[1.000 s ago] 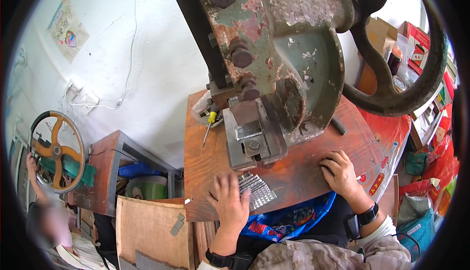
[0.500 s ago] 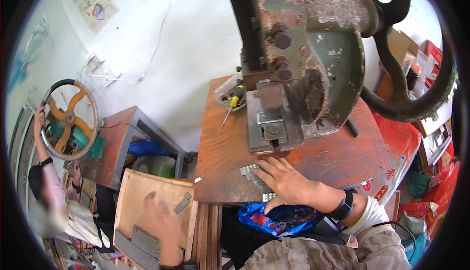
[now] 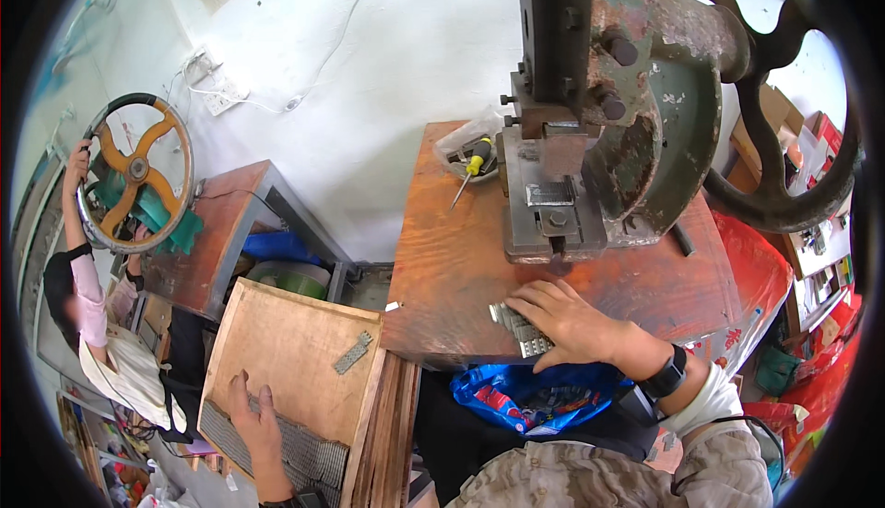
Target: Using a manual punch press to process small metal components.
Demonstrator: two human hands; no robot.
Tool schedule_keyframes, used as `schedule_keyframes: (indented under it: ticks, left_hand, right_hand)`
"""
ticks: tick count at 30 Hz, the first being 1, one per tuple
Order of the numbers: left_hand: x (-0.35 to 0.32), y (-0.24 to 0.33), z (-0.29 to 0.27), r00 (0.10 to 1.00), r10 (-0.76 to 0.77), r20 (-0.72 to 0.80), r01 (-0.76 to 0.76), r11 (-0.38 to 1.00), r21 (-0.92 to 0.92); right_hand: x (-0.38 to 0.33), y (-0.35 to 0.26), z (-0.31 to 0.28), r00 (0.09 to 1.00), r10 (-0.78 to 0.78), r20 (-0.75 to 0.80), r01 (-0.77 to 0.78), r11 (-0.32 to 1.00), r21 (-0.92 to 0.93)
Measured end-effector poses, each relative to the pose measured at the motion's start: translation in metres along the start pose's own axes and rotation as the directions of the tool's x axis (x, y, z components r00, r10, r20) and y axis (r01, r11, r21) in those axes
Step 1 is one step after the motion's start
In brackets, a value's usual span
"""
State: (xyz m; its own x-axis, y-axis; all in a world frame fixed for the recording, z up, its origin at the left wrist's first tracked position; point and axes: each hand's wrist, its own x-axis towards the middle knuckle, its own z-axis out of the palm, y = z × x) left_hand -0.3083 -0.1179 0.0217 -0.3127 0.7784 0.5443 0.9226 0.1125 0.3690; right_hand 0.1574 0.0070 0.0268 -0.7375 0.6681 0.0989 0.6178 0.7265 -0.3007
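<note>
My right hand [image 3: 576,325] is curled over a row of small grey metal strips [image 3: 516,324] with rows of holes, near the front edge of the wooden table [image 3: 433,268]. Its thumb is on the near side, its fingers on the far side. My left hand [image 3: 256,434] hovers over a shallow wooden tray [image 3: 277,324], thumb and index finger apart and nothing visible between them. Rows of similar strips [image 3: 309,453] fill the tray's near end; one lone strip [image 3: 352,352] lies toward its right side. Beyond my right hand, a shiny flat piece [image 3: 550,194] sits on the press bed.
A green hand press [image 3: 664,121] with a large black wheel [image 3: 770,213] stands on the table. Left of it, a yellow-black screwdriver [image 3: 478,157] rests in a plastic container. A blue bag [image 3: 544,402] hangs below the table edge. At far left a person [image 3: 111,333] grips a steering-wheel-like wheel [image 3: 138,170].
My left hand has come lower over the strip rows, its fingers now clear of blur. My right hand stays over its strips. The whole view has shifted, with the press now farther right.
</note>
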Motion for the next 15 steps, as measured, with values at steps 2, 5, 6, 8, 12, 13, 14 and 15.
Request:
schedule_keyframes:
  ticks: [2, 5, 6, 8, 12, 13, 14, 15]
  left_hand:
    - [0.002, -0.025, -0.002, 0.998, -0.058, -0.011, 0.058, 0.998, 0.019]
    - [-0.006, -0.088, -0.013, 0.975, -0.223, -0.003, 0.223, 0.974, 0.028]
    - [-0.01, -0.105, -0.015, 0.946, -0.324, 0.021, 0.324, 0.946, 0.011]
    - [-0.015, -0.116, -0.02, 0.92, -0.391, 0.022, 0.391, 0.92, -0.022]
    - [-0.019, -0.151, -0.024, 0.912, -0.407, 0.052, 0.373, 0.875, 0.308]
    - [-0.019, -0.163, -0.022, 0.904, -0.424, 0.046, 0.393, 0.87, 0.297]
    - [-0.018, -0.171, -0.021, 0.895, -0.443, 0.044, 0.413, 0.864, 0.289]
    - [-0.017, -0.178, -0.02, 0.883, -0.463, 0.081, 0.418, 0.852, 0.315]
  right_hand:
    - [-0.012, -0.003, 0.005, 0.994, -0.037, -0.102, 0.044, 0.997, 0.06]
    - [-0.021, -0.009, 0.01, 0.965, 0.028, -0.262, -0.004, 0.996, 0.09]
    - [-0.023, -0.008, 0.012, 0.956, 0.017, -0.292, 0.005, 0.997, 0.073]
    - [-0.029, -0.005, 0.014, 0.948, 0.016, -0.318, 0.001, 0.999, 0.053]
    - [-0.039, -0.007, 0.012, 0.926, 0.123, -0.356, -0.031, 0.966, 0.255]
    - [-0.042, -0.011, 0.011, 0.9, 0.312, -0.304, -0.116, 0.844, 0.523]
    - [-0.047, -0.015, 0.011, 0.898, 0.326, -0.296, -0.137, 0.846, 0.515]
    - [-0.052, -0.021, 0.014, 0.901, 0.415, -0.126, -0.009, 0.309, 0.951]
